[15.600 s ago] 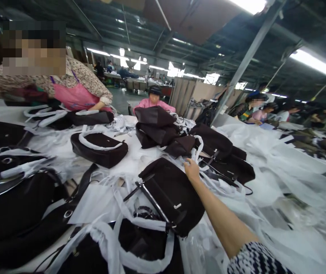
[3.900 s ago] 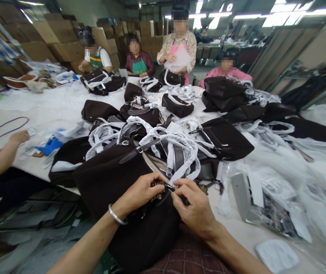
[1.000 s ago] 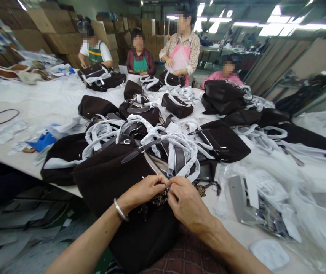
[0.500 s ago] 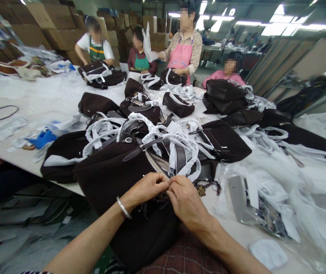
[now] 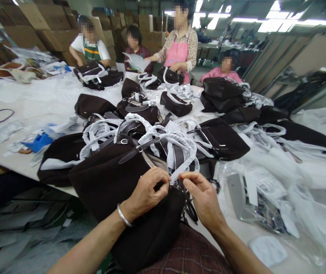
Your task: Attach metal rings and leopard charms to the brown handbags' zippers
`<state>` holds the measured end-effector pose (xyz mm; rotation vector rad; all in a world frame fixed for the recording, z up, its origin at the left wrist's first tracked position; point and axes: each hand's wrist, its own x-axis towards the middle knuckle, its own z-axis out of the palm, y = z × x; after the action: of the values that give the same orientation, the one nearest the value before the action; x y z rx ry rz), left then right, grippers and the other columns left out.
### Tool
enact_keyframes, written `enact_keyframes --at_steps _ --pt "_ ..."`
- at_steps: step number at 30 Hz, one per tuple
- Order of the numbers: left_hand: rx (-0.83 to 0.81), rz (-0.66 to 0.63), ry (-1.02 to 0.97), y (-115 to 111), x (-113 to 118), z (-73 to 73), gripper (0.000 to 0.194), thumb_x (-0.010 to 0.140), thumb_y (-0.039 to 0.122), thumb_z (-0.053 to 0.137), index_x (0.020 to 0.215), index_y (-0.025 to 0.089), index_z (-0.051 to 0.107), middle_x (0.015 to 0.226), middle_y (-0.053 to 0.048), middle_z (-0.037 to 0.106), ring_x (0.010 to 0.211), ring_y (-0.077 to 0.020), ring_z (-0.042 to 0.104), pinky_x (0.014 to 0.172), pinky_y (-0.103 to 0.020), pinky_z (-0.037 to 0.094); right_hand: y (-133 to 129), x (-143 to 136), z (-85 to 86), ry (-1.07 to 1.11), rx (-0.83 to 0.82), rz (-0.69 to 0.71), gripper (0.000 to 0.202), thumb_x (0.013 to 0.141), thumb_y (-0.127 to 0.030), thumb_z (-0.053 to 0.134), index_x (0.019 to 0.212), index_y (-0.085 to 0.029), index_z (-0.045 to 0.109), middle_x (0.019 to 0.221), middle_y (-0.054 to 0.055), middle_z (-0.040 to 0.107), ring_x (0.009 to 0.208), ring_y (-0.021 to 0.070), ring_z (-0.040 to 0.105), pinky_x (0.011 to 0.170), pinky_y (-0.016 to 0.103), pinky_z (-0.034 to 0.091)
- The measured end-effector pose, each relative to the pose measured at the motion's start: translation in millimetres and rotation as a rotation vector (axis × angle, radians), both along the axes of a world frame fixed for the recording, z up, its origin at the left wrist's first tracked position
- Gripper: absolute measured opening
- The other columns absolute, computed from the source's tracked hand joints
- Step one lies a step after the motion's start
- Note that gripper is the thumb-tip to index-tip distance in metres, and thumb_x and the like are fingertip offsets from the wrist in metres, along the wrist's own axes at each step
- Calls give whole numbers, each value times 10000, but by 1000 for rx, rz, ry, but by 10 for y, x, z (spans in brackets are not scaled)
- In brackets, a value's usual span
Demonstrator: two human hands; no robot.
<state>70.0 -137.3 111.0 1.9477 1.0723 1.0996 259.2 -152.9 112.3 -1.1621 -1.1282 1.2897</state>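
Observation:
A dark brown handbag [image 5: 148, 232] is tilted against my lap at the table's front edge, with metal fittings and a dark strap end at its upper right. My left hand [image 5: 151, 188], wearing a silver bangle, is closed in a pinch at the bag's top edge; what lies between its fingertips is too small to make out. My right hand [image 5: 201, 194] is just right of it, thumb and forefinger slightly apart, near the dark strap end [image 5: 190, 210]. White-wrapped handles [image 5: 190, 152] rise behind my fingers.
Several more brown bags [image 5: 222, 139] cover the table. At right lie clear plastic bags [image 5: 302, 190] and a white oval pad [image 5: 268, 250]. A blue piece [image 5: 39, 142] is at left. Several co-workers stand or sit across the table, one in a pink apron [image 5: 177, 51].
My hands, which met at the bag's edge, have moved apart, the right one to the right with its fingers loosened. The co-worker in pink has lowered the white sheet.

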Motion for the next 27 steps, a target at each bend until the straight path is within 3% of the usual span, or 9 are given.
enact_keyframes --at_steps 4,7,10,13,17,22,27 --pt "-360 -53 -119 21 -71 83 110 884 156 523 788 180 569 793 -4 624 757 -138 582 743 -267 449 -28 49 -41 315 -145 -93 148 831 -334 704 907 -207 696 918 33 673 837 164 615 819 315 483" --pt "-542 -50 -351 64 -108 129 180 941 281 484 794 182 515 793 -14 629 763 -148 591 757 -280 458 -70 67 -78 292 -184 -65 153 812 -325 725 889 -194 703 868 32 666 760 146 590 739 285 474" --pt "-603 -56 -515 97 -108 100 221 968 368 449 824 200 447 705 15 595 737 -148 591 771 -290 462 -104 90 -114 232 -203 -51 158 817 -328 720 888 -189 694 841 29 661 717 130 561 686 258 451" --pt "-583 15 -381 112 -84 7 217 944 379 516 839 195 470 616 64 487 594 -98 478 629 -222 399 -109 110 -145 128 -282 -16 199 807 -355 723 887 -179 676 746 6 624 606 103 500 559 223 389" --pt "-561 74 -142 118 -35 -86 210 932 367 524 854 175 551 662 42 525 587 -91 456 568 -210 358 -91 115 -159 -18 -387 34 265 768 -396 733 878 -168 654 625 -43 525 495 68 379 451 198 256" --pt "-656 -34 -129 130 -24 -51 144 918 293 498 978 172 547 734 17 606 639 -114 544 627 -231 438 -73 162 -79 -248 -271 138 238 843 -410 645 914 -184 673 703 -15 600 570 106 490 519 225 370" --pt "-699 -17 -108 148 -32 -35 163 891 285 537 991 162 574 768 -8 664 657 -135 590 640 -247 465 -68 278 10 -601 34 221 96 834 -200 643 852 -228 733 825 10 684 758 165 625 718 286 472"
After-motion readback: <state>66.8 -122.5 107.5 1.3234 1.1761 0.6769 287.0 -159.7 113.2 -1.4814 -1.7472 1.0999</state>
